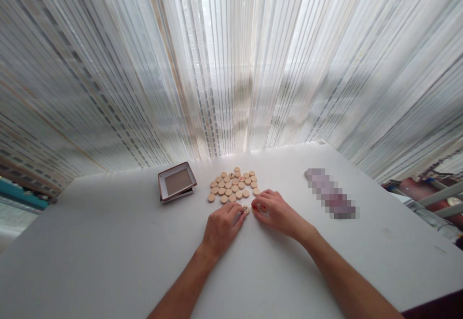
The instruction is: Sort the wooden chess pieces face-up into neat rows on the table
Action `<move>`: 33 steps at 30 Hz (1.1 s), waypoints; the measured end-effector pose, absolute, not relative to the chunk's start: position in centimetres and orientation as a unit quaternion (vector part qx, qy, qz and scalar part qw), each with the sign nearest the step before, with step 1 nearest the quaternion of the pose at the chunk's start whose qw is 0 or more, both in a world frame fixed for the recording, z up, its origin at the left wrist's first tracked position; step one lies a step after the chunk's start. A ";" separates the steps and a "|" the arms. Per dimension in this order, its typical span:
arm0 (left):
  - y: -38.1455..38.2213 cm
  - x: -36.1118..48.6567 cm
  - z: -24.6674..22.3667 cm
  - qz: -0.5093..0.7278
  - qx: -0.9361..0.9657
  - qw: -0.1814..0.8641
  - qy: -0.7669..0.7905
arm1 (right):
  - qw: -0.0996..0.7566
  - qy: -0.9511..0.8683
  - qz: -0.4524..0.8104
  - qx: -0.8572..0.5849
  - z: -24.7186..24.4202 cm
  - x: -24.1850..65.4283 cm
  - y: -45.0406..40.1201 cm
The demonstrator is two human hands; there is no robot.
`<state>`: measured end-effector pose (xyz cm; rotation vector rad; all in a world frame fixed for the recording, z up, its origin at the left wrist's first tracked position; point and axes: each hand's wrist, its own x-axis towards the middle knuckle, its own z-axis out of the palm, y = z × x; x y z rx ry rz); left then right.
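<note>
Round wooden Chinese chess pieces (228, 192) lie in a loose cluster on the white table, most with blank faces up and a few showing red or black characters. My left hand (222, 225) is just below the cluster, its thumb and fingers closed at the edge of a black-marked piece (246, 209). Opposite it, my right hand (280, 213) pinches a red-marked piece (255, 207) between thumb and fingertips. Another red-marked piece (264, 208) shows in the gap framed by the right thumb and fingers.
To the left of the pieces sits a shallow open box (194, 176) with a brown rim, tilted on another box part. A pixelated long object (331, 193) lies at the right. Behind the white table (108, 242) hangs a striped sheer curtain (224, 68).
</note>
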<state>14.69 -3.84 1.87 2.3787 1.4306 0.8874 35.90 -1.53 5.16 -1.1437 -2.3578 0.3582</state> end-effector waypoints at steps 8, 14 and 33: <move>-3.9 14.6 1.9 0.325 0.802 0.145 0.480 | 0.243 -0.864 0.132 -0.422 5.0 35.9 -1.5; -3.8 14.6 1.7 0.317 0.807 0.138 0.480 | 0.243 -0.864 0.134 -0.421 5.0 35.9 -1.4; -3.8 14.4 1.8 0.336 0.789 0.153 0.491 | 0.325 -0.826 0.168 -0.429 3.4 36.1 -0.5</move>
